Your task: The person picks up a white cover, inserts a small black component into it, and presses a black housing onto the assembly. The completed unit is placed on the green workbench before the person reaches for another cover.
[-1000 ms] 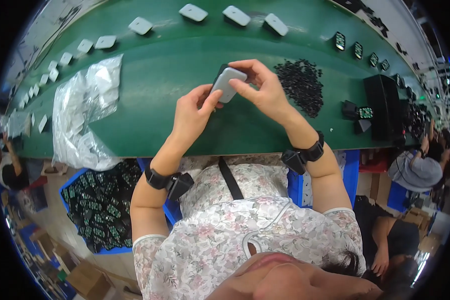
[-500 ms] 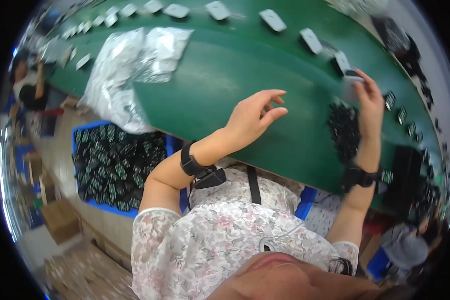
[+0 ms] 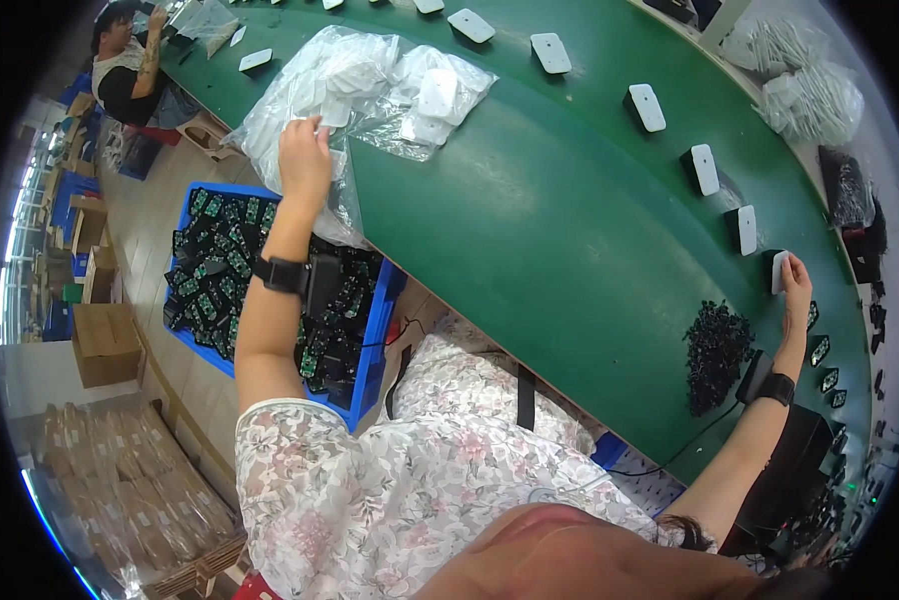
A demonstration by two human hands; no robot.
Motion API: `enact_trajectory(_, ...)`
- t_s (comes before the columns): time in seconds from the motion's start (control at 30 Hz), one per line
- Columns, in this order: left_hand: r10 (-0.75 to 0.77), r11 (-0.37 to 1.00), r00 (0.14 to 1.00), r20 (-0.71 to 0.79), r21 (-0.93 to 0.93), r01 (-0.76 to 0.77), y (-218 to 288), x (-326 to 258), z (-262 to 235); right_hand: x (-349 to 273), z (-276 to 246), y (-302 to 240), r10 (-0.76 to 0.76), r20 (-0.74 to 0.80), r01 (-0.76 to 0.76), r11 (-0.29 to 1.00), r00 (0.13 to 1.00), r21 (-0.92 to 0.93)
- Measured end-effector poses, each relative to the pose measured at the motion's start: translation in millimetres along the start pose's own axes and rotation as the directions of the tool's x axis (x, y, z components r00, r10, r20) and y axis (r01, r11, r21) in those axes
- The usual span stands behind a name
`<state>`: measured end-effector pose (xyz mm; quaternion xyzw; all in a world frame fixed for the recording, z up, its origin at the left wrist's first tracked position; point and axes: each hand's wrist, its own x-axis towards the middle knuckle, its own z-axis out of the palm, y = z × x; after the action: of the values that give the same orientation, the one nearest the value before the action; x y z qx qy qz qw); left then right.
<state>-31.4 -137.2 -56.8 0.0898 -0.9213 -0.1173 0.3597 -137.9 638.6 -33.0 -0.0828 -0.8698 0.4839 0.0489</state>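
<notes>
A: Where is the white cover [image 3: 335,108] found?
B: It is pinched by the fingers of the left hand [image 3: 305,155], inside the clear plastic bag [image 3: 355,85] at the left end of the green bench [image 3: 530,200].

A: And the right hand [image 3: 796,285]?
B: It is laid with loose fingers on the last black-and-white unit [image 3: 777,271], at the far right of the bench; nothing is gripped.

A: How much is judged done?
B: A row of finished units [image 3: 705,168] is already set out along the bench, so the work seems well under way; many covers are left in the bag.

A: What else is kept near?
B: A heap of small black parts [image 3: 715,350] lies just below that unit. A blue crate [image 3: 375,345] of circuit boards stands under the bag, with brown cartons [image 3: 105,345] left of it.
</notes>
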Motion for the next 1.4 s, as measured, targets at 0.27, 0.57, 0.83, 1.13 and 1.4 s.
enact_trajectory(0.27,-0.145,0.935,0.968,0.203,0.35,0.066,-19,49,50,-28,4,-28,-0.313,-0.32,0.226,0.933,0.894,-0.28)
enact_trajectory(0.57,-0.147,0.897,0.766,0.626,-0.242,0.369,10,25,37,-160,40,-90,-0.177,-0.275,0.116,0.968,0.945,-0.223)
enact_trajectory(0.83,0.092,0.526,0.665,0.741,-0.603,0.599,148,-24,9,-220,91,-58,-0.327,-0.09,0.212,0.775,0.941,-0.595)
enact_trajectory(1.13,0.36,0.521,0.707,0.609,-0.76,0.389,256,-41,27,-201,105,-58,-0.423,-0.119,0.178,0.599,0.898,-0.78)
enact_trajectory(1.4,0.568,0.395,0.641,0.515,-0.855,0.337,326,-50,47,-178,168,-133,-0.481,-0.177,0.415,0.856,0.859,-0.309)
